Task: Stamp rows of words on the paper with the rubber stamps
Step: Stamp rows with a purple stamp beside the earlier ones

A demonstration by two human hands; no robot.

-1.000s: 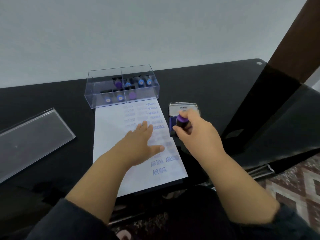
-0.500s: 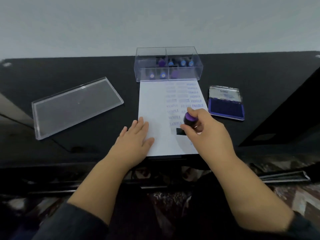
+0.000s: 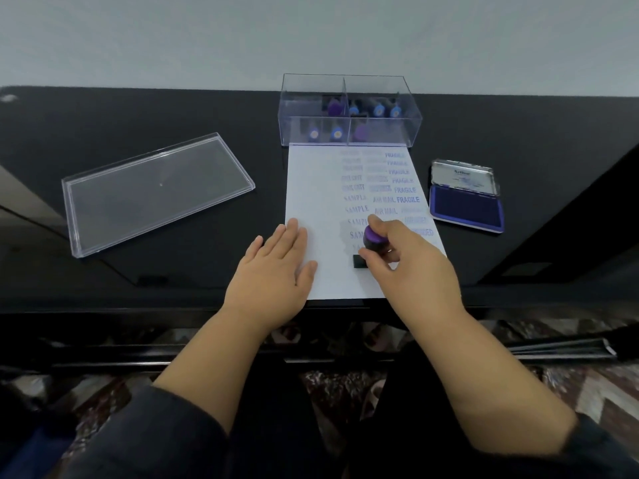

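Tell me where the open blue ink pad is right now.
In the head view, the open blue ink pad lies on the black table just right of the white stamped paper, beyond the right hand.

A glossy black tabletop [image 3: 173, 119] mirrors the room beneath a matt white sheet of paper [image 3: 311, 188], a clear hard-plastic compartment box [image 3: 380, 133], its smooth transparent plastic lid [image 3: 155, 198], and a shiny metal-lidded ink pad [image 3: 465, 178]; the purple stamp knob [image 3: 373, 238] looks smooth plastic.
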